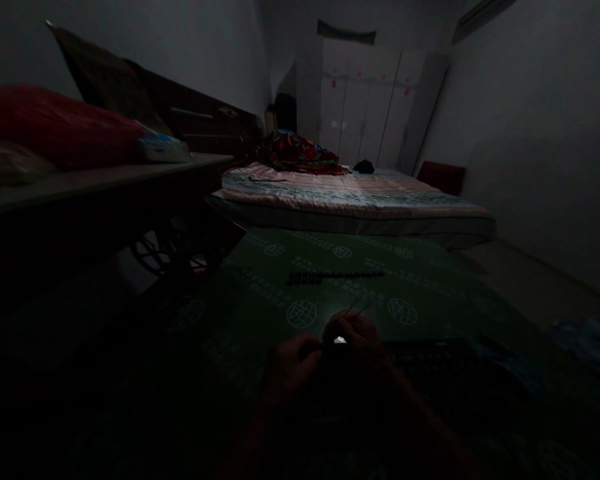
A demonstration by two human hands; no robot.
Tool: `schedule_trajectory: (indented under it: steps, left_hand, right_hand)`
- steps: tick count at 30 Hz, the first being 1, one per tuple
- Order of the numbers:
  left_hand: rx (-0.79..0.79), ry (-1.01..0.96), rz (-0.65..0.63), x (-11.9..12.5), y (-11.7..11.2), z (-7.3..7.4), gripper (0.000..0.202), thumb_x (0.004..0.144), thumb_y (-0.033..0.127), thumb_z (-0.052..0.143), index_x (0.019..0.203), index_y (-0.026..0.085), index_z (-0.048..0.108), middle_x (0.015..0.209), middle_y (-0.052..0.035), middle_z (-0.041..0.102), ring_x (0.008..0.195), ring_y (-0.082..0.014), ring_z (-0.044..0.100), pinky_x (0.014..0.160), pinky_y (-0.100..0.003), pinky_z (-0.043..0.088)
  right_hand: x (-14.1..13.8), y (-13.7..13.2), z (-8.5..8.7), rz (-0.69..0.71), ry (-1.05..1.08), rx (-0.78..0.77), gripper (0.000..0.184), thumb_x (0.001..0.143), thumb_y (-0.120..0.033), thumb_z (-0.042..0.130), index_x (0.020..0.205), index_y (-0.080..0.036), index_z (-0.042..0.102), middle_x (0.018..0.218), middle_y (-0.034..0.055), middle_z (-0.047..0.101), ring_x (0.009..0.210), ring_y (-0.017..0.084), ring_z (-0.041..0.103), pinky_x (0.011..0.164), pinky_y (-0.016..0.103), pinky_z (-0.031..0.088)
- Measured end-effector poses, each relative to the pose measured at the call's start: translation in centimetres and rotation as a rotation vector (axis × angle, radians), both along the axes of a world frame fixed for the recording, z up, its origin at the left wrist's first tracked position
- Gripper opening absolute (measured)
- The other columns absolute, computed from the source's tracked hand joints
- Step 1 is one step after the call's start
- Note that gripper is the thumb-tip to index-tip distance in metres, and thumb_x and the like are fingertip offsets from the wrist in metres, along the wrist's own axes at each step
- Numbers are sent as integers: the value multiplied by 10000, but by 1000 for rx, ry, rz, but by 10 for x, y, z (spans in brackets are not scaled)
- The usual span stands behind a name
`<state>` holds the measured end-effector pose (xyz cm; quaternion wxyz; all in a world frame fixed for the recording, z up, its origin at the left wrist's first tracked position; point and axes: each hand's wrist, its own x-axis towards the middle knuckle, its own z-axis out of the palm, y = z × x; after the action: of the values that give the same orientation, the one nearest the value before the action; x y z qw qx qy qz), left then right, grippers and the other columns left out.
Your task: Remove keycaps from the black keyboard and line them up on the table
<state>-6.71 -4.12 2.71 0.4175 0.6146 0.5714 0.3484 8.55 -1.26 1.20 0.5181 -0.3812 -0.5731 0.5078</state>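
Observation:
In the dim head view, my right hand (357, 330) is closed in a pinch, and two thin wire-like prongs (359, 306) stick out beyond its fingers, like those of a wire keycap puller. My left hand (293, 360) is beside it, thumb and fingers pressed together; whatever they hold is lost in the dark. A small bright white spot (339, 340) shows between the hands. Both hands are over a black keyboard (440, 363), which stretches to the right. Small dark keycap-like pieces (305, 278) lie in rows farther back on the green tabletop (250, 287).
A bed (360, 200) with a striped sheet stands beyond the table. At left, a shelf (180, 167) carries a red bag (55, 127) and a tissue pack (164, 147). Bluish cloth or plastic (510, 363) lies at the keyboard's right end.

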Motion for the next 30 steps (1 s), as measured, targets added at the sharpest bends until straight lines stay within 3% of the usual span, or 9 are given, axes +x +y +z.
schedule_trajectory:
  steps: [3, 7, 11, 16, 21, 30]
  left_hand:
    - [-69, -173, 23, -1, 2, 6, 210, 599, 201, 593, 798, 156, 641, 799, -28, 677, 794, -187, 615, 707, -248, 455]
    - [-128, -293, 119, -6, 6, 6, 247, 531, 208, 678, 769, 152, 643, 768, -26, 674, 771, -189, 616, 685, -251, 458]
    - [-241, -546, 145, -12, 7, 3, 318, 499, 219, 733, 779, 137, 607, 716, -23, 658, 669, -172, 618, 628, -260, 467]
    - [-371, -833, 19, -15, 4, 6, 376, 501, 143, 753, 837, 136, 585, 789, -45, 673, 683, -171, 635, 638, -257, 480]
    - [-418, -976, -61, -17, 2, 3, 353, 531, 105, 741, 851, 140, 596, 814, -48, 675, 698, -177, 639, 636, -262, 485]
    - [-440, -1056, -106, -17, -2, 8, 393, 490, 85, 756, 853, 133, 613, 831, -63, 672, 722, -189, 635, 654, -271, 481]
  right_hand:
    - [1, -1, 4, -17, -92, 89, 263, 801, -377, 484, 693, -159, 582, 664, 11, 579, 649, 118, 539, 642, 232, 429]
    - [1, -6, 16, -103, -363, 298, 265, 825, -357, 445, 740, -155, 594, 698, 30, 595, 669, 124, 543, 634, 227, 415]
    - [-1, -15, 24, 6, -598, 446, 230, 837, -287, 426, 783, -159, 609, 654, 22, 609, 571, 103, 540, 534, 187, 384]
    - [-4, -20, 26, 146, -597, 433, 243, 811, -252, 486, 1010, -192, 614, 782, 21, 680, 613, 106, 598, 539, 168, 410]
    - [-5, -20, 25, 231, -555, 362, 234, 764, -235, 550, 971, -185, 646, 854, 34, 688, 678, 129, 621, 575, 183, 434]
    - [-7, -19, 37, 240, -436, 210, 216, 691, -278, 630, 867, -158, 663, 731, 9, 661, 597, 105, 569, 547, 193, 421]
